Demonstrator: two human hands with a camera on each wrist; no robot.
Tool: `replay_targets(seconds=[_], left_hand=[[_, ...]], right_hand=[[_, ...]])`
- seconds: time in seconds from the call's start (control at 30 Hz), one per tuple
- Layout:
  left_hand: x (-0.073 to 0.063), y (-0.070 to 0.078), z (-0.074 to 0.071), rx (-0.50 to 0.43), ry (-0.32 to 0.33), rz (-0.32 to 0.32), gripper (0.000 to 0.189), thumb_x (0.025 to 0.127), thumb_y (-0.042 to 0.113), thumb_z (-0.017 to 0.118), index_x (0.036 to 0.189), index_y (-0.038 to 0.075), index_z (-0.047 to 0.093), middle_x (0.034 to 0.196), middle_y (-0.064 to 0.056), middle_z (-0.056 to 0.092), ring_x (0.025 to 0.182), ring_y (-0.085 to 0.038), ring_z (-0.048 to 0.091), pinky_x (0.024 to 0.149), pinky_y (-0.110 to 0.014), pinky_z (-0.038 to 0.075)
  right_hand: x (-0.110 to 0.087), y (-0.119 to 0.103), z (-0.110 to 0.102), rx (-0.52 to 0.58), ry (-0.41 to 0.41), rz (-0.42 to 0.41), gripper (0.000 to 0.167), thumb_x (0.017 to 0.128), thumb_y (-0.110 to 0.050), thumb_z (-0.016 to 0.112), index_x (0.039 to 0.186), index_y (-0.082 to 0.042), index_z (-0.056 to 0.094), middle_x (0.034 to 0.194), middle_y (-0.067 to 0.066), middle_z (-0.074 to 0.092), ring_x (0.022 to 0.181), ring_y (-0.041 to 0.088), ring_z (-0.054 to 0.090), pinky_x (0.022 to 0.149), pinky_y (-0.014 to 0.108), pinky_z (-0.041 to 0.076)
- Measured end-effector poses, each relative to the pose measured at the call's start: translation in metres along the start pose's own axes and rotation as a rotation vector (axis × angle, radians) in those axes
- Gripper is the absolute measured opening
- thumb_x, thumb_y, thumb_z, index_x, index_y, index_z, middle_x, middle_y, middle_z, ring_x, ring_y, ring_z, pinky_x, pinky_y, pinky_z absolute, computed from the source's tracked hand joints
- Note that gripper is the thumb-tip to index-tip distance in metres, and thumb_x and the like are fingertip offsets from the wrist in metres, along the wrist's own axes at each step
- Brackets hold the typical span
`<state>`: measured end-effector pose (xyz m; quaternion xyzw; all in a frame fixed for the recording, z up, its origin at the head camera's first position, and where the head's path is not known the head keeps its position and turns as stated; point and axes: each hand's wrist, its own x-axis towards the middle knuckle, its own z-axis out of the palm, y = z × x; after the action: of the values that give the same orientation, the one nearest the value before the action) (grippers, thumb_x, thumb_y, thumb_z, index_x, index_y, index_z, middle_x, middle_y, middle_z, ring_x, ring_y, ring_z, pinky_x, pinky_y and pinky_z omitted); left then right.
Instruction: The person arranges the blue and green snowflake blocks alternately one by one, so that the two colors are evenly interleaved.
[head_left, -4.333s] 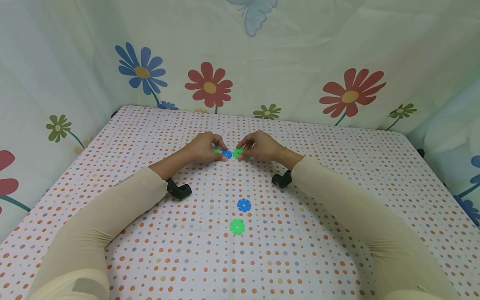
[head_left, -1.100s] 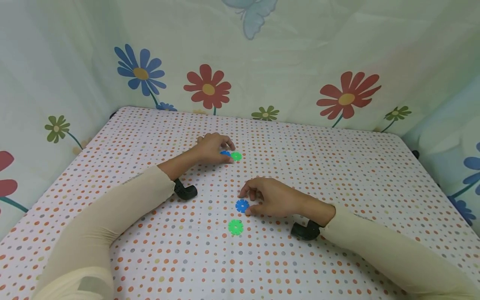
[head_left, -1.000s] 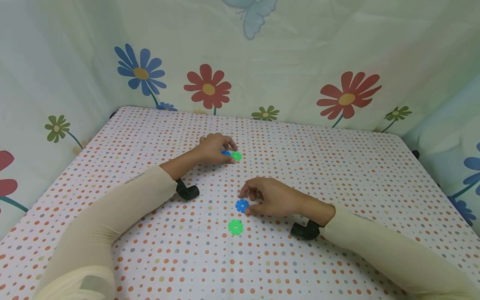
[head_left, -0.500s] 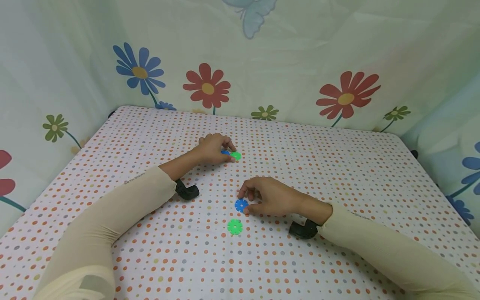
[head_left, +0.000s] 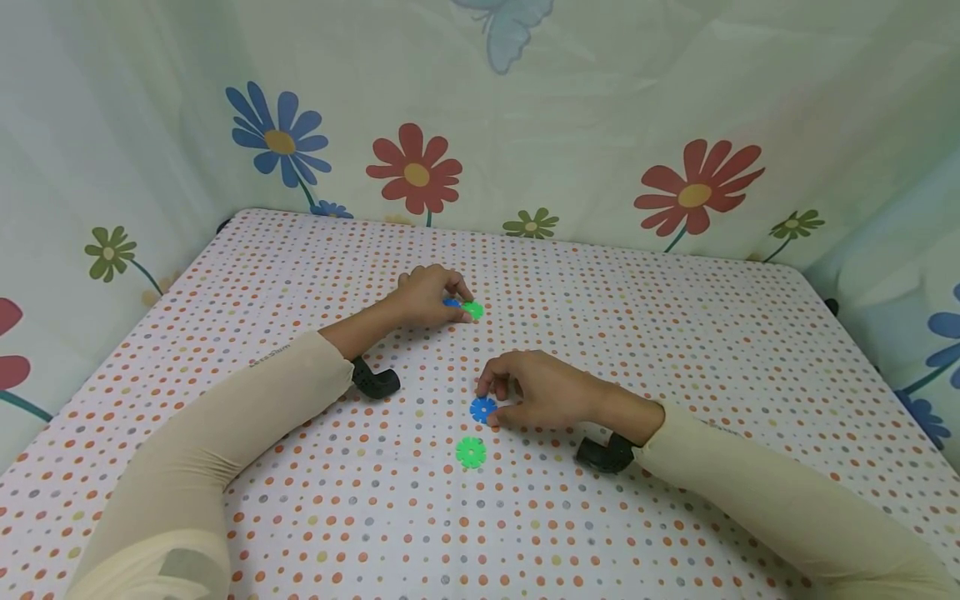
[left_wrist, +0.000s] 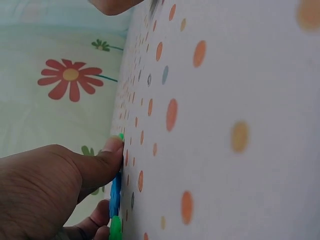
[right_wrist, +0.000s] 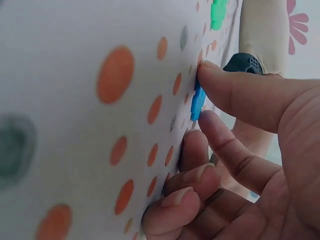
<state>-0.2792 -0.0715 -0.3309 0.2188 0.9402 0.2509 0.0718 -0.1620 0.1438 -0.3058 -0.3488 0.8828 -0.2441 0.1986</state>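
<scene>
At the far middle of the table my left hand [head_left: 429, 296] pinches a row of joined toothed snowflake discs. A green disc [head_left: 476, 310] is at its fingertips and a blue disc [head_left: 451, 303] is partly hidden by the hand. The left wrist view shows another green disc [left_wrist: 115, 228] behind the blue one. Nearer me, my right hand [head_left: 551, 392] has thumb and index finger at opposite edges of a loose blue disc [head_left: 482, 410] lying on the cloth. In the right wrist view that disc [right_wrist: 198, 102] is seen edge-on. A loose green disc [head_left: 471, 452] lies flat closer to me.
A white cloth with coloured dots [head_left: 337, 500] covers the table. A flower-printed curtain [head_left: 570, 125] hangs behind and at both sides. Black wrist devices [head_left: 375, 381] sit under both wrists, close above the cloth.
Since the oldest frame, my right hand has left the green disc beside the left hand and come toward me to the loose blue disc. During the last second both hands stay almost still.
</scene>
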Motion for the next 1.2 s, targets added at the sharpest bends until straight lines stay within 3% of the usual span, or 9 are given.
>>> replay_targets(seconds=[0.2, 0.53, 1.2], left_hand=[[0.0001, -0.0004, 0.0, 0.0, 0.005, 0.006, 0.028, 0.085, 0.038, 0.077, 0.108, 0.022, 0.072, 0.112, -0.001, 0.069, 0.108, -0.028, 0.059, 0.097, -0.054, 0.034], [0.0017, -0.0026, 0.0014, -0.004, 0.009, 0.024, 0.028, 0.085, 0.038, 0.077, 0.107, 0.021, 0.073, 0.113, -0.001, 0.069, 0.109, -0.028, 0.059, 0.098, -0.056, 0.035], [-0.0003, -0.0004, 0.0003, 0.007, 0.0, 0.011, 0.027, 0.086, 0.038, 0.076, 0.108, 0.023, 0.073, 0.114, -0.001, 0.069, 0.111, -0.028, 0.059, 0.1, -0.055, 0.036]], right_hand=[[0.002, 0.0001, -0.0009, -0.005, -0.025, -0.003, 0.024, 0.083, -0.024, 0.08, 0.102, -0.019, 0.066, 0.088, -0.004, 0.059, 0.06, 0.008, 0.05, 0.055, 0.022, 0.043], [0.0024, -0.0015, 0.001, -0.014, -0.017, -0.01, 0.027, 0.083, -0.02, 0.08, 0.102, -0.02, 0.061, 0.089, -0.005, 0.059, 0.069, 0.01, 0.049, 0.061, 0.022, 0.042], [-0.0033, -0.003, 0.0043, -0.028, -0.01, -0.126, 0.024, 0.09, -0.016, 0.071, 0.11, -0.018, 0.058, 0.083, -0.007, 0.061, 0.062, 0.004, 0.05, 0.057, 0.02, 0.044]])
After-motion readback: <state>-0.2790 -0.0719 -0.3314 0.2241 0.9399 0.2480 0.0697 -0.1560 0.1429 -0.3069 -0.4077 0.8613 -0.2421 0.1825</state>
